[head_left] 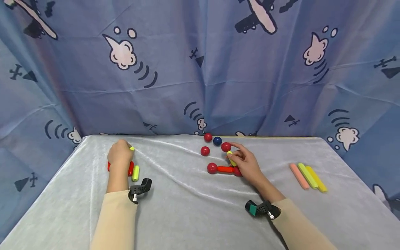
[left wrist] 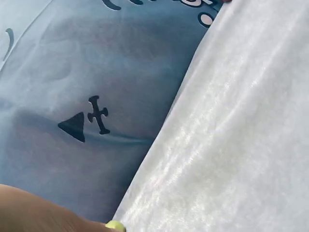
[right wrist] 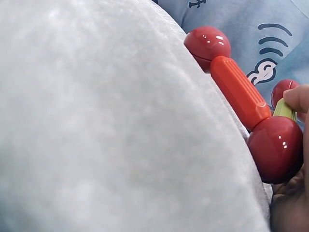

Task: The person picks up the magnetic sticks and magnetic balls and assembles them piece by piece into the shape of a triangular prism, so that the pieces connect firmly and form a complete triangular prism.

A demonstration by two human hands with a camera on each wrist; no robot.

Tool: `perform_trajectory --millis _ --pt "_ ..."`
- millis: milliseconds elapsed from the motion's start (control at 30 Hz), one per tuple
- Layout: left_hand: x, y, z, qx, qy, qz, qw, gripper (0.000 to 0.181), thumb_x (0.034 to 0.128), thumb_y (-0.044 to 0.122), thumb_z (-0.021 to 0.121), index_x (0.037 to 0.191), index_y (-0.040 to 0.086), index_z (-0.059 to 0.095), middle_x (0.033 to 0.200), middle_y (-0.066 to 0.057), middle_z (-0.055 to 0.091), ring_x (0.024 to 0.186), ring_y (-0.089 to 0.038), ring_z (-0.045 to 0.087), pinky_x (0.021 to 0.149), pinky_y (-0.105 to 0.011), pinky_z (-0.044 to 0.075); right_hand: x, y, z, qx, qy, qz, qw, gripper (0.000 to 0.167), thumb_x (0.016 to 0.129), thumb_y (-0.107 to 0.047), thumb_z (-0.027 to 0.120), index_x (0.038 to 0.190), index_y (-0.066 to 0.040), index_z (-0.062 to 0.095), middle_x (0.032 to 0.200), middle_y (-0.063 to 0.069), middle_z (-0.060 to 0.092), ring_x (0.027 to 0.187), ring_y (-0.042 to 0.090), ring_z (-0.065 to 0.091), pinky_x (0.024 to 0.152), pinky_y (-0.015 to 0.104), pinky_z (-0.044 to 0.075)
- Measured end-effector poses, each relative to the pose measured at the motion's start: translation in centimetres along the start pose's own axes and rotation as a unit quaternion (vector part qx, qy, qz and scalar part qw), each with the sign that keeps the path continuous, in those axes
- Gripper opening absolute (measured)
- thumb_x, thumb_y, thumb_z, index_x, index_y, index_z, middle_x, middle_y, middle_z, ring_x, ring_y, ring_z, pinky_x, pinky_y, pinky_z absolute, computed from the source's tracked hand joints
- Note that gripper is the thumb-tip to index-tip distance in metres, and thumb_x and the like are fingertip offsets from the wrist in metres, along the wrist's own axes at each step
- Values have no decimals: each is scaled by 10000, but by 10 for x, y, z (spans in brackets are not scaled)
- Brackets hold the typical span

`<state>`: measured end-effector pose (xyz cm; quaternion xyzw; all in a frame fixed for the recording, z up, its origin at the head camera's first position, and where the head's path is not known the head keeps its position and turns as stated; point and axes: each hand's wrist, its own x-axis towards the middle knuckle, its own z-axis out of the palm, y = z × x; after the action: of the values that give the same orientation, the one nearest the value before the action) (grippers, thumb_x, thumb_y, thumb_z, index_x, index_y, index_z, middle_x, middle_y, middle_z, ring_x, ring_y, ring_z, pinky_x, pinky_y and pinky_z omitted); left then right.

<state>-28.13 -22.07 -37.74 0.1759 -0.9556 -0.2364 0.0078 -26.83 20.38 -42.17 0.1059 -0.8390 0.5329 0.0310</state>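
**Rod and Ball Handling: Hazards and View Coverage**

Hazards, left to right: The left hand [head_left: 120, 152] appears to have its fingers curled on a yellow-green rod [head_left: 132, 148], of which only a tip shows. Red rods [head_left: 131, 168] and a lime rod [head_left: 135, 173] lie near its wrist; a low sweep could roll them across the tabletop [head_left: 175, 208]. At centre, the loose red balls [head_left: 205, 151] and the blue ball [head_left: 217, 141] could roll if knocked. The right hand [head_left: 247, 163] has its fingers pinching a short yellow rod [head_left: 232, 158], its upper end at the upper red ball [head_left: 226, 147]. Off-axis pressure could slip that joint. The orange rod [head_left: 225, 169], a red ball at each end, lies close enough to be jarred.

View coverage, left to right: The left wrist view shows the held tip near the tabletop edge, but no red rods. The head view alone shows the blue ball and the long sticks [head_left: 307, 175] at far right. The right wrist view adds grooves along the orange rod. Whether the short yellow rod is seated in the nearer end ball [right wrist: 275, 150] cannot be told.
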Motion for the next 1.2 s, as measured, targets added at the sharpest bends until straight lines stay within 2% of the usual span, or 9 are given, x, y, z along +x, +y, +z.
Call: perform_trajectory --millis 100,233,367,467,667,733,867,967,1200 --pt "0 -2 0 -148 132 153 9997 363 949 98 572 1286 -11 654 1305 -283 637 1157 -490 608 900 -564 536 1 -1 1 -15 28 39 10000 443 1019 -207 607 1450 -145 522 1075 192 724 812 106 636 798 153 511" --pt "-1 1 -1 -605 571 500 9953 335 999 128 570 1293 -21 629 1283 -270 644 1139 -476 616 923 -565 515 3 -2 2 -27 33 60 10000 441 1020 -206 607 1449 -152 523 1079 190 726 821 118 642 802 155 511" --pt "-1 16 -3 -1397 1238 927 9780 325 1018 124 578 1309 -15 619 1258 -247 659 1152 -427 628 984 -537 504 2 -2 2 -31 -22 8 10000 447 1021 -188 601 1457 -142 516 1101 195 732 862 138 651 825 155 501" --pt "-1 33 0 -2108 1379 1252 9596 319 999 122 624 1291 -6 644 1232 -234 689 1149 -380 667 1009 -489 520 1 -2 2 -40 -34 -29 10000 453 1021 -182 599 1463 -136 510 1108 196 735 882 151 656 834 153 495" --pt "-12 77 21 -3016 718 1808 9334 295 961 125 681 1224 -9 690 1148 -224 732 1038 -332 737 847 -323 591 2 -2 4 20 -43 -75 10000 452 1021 -177 600 1460 -125 512 1104 209 732 859 123 647 823 146 499" --pt "-19 95 33 -3400 280 1913 9203 290 954 110 687 1214 -19 694 1133 -236 731 1015 -323 739 769 -272 606 2 -1 4 42 -58 -94 9999 448 1022 -174 597 1459 -119 512 1102 215 729 850 115 641 821 147 499" --pt "-41 131 55 -3914 -673 2037 8949 286 947 112 700 1207 -9 701 1133 -219 724 988 -279 735 747 -254 620 3 0 4 72 -50 -113 9999 444 1028 -173 586 1461 -117 508 1104 220 726 869 121 644 834 148 494" --pt "-56 150 69 -3786 -1026 2209 8929 271 941 140 715 1186 26 721 1115 -167 738 968 -243 736 753 -274 617 2 1 2 108 -37 -117 9999 443 1031 -173 580 1464 -119 505 1105 225 725 884 142 658 838 146 495" --pt "-70 165 98 -3427 -1109 2633 8949 243 928 143 728 1140 27 745 1080 -135 761 910 -210 703 750 -229 569 1 3 0 362 -35 -129 9993 447 1033 -170 580 1468 -109 496 1121 266 709 847 109 682 815 147 530"
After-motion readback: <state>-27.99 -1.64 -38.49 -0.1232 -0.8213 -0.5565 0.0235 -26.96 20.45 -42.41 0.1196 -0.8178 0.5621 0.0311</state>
